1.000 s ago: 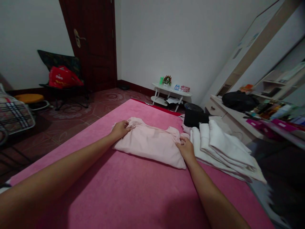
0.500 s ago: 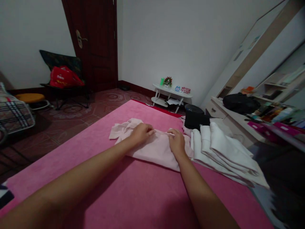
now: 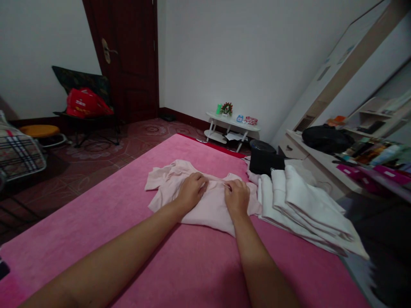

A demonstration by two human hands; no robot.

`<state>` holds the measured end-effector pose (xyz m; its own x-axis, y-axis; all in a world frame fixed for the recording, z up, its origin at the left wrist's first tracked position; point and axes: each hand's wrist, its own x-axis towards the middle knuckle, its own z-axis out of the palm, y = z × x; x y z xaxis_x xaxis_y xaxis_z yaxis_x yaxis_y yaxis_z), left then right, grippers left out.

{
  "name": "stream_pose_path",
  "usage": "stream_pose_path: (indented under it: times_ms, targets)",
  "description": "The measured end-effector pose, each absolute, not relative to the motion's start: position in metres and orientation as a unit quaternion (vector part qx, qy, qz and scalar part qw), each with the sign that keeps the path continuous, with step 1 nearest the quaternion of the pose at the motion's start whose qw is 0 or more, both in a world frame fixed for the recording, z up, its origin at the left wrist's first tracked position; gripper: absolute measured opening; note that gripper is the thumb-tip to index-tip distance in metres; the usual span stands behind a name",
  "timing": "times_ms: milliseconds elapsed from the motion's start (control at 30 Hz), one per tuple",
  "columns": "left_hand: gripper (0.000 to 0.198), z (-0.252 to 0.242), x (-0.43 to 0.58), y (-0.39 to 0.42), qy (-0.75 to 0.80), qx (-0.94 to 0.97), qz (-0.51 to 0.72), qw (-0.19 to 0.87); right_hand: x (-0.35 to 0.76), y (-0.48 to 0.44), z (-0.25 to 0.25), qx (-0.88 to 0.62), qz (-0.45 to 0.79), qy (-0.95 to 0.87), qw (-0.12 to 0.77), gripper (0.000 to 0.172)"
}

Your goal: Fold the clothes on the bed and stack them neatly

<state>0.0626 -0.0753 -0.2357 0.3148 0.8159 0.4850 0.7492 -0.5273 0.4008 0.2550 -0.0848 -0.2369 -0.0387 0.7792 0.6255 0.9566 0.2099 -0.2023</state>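
A pale wall (image 3: 240,51) fills the far side of the room, and below it a broad pink cover (image 3: 180,273) spreads out in front of the person. At the back left I see a dark reddish door (image 3: 131,64); over on the right runs a pale dresser (image 3: 330,163). A dark folding chair (image 3: 85,79) sits near the door, and a low white stand (image 3: 215,115) is against the wall.

On the pink cover, toward the right, lies a stack of folded white cloths (image 3: 314,201). Just left of it is a pale pink shirt (image 3: 212,205), flat on the cover, neckline facing away from the person and one sleeve out to the left. A black bag (image 3: 326,137) rests on the dresser, a red bag (image 3: 86,102) on the chair, and a black pouch (image 3: 266,161) behind the white cloths.

The person's left hand (image 3: 192,190) pinches the shirt's neckline, fingers bent in. The right hand (image 3: 238,197) pinches the same edge a little further right, with a short run of collar between them. Smallest of all, a potted plant with red blooms (image 3: 226,108) and a green cup (image 3: 218,108) stand on the white stand.
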Motion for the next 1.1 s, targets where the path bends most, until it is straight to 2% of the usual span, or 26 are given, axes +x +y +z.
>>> stream_pose_path:
  times_ms: [100, 167, 267, 367, 433, 500, 567, 600, 700, 833, 933, 1033, 1100]
  targets:
    - [0.029, -0.236, 0.062, -0.075, 0.49, 0.796, 0.355, 0.014, 0.252, -0.095, -0.23, -0.566, -0.123, -0.728, 0.367, 0.015]
    - [0.027, -0.235, 0.061, -0.075, 0.491, 0.805, 0.333, 0.015, 0.25, -0.102, -0.225, -0.535, -0.087, -0.754, 0.371, 0.016]
    - [0.014, -0.231, 0.06, -0.077, 0.483, 0.825, 0.293, 0.012, 0.249, -0.106, -0.22, -0.522, -0.031, -0.785, 0.333, 0.015]
    - [0.012, -0.228, 0.057, -0.079, 0.473, 0.837, 0.273, -0.004, 0.25, -0.103, -0.215, -0.546, 0.0, -0.791, 0.277, 0.032]
    - [0.011, -0.226, 0.055, -0.08, 0.47, 0.843, 0.26, 0.006, 0.253, -0.099, -0.212, -0.566, 0.019, -0.785, 0.25, 0.035]
    - [0.011, -0.225, 0.052, -0.081, 0.473, 0.844, 0.251, 0.028, 0.258, -0.097, -0.211, -0.58, 0.05, -0.781, 0.228, 0.025]
    - [0.023, -0.225, 0.05, -0.081, 0.481, 0.838, 0.251, 0.05, 0.263, -0.097, -0.209, -0.591, 0.081, -0.774, 0.211, 0.008]
    - [0.029, -0.225, 0.05, -0.082, 0.488, 0.832, 0.257, 0.057, 0.265, -0.097, -0.209, -0.596, 0.094, -0.771, 0.204, 0.006]
    - [0.032, -0.227, 0.049, -0.082, 0.524, 0.808, 0.264, 0.058, 0.269, -0.099, -0.208, -0.603, 0.113, -0.768, 0.187, 0.021]
    - [0.042, -0.227, 0.048, -0.076, 0.566, 0.8, 0.191, 0.058, 0.271, -0.098, -0.21, -0.595, 0.138, -0.769, 0.19, 0.024]
    - [0.033, -0.225, 0.045, -0.071, 0.56, 0.811, 0.154, 0.077, 0.274, -0.097, -0.213, -0.594, 0.169, -0.761, 0.199, 0.029]
    - [0.024, -0.224, 0.043, -0.068, 0.558, 0.811, 0.147, 0.092, 0.279, -0.097, -0.212, -0.645, 0.178, -0.719, 0.187, 0.021]
    - [0.029, -0.224, 0.042, -0.067, 0.562, 0.808, 0.148, 0.095, 0.28, -0.097, -0.21, -0.676, 0.187, -0.693, 0.169, 0.009]
